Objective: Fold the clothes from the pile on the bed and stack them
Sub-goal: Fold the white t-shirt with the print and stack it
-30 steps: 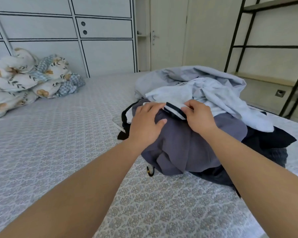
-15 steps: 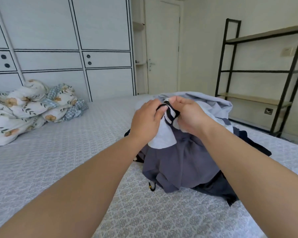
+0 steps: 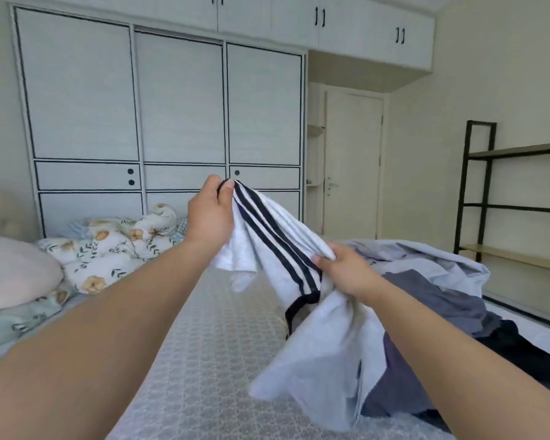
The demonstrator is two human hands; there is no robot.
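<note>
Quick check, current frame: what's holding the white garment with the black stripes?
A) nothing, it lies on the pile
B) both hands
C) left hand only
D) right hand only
B: the left hand pinches the striped end of the white garment up high, while the right hand grips it lower down, above the clothes pile.

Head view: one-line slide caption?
Both hands, left and right, lift a white black-striped garment off the clothes pile on the bed.

Soft matt cloth garment (image 3: 315, 338) (black-striped) above a textured woven bedspread (image 3: 204, 360).
</note>
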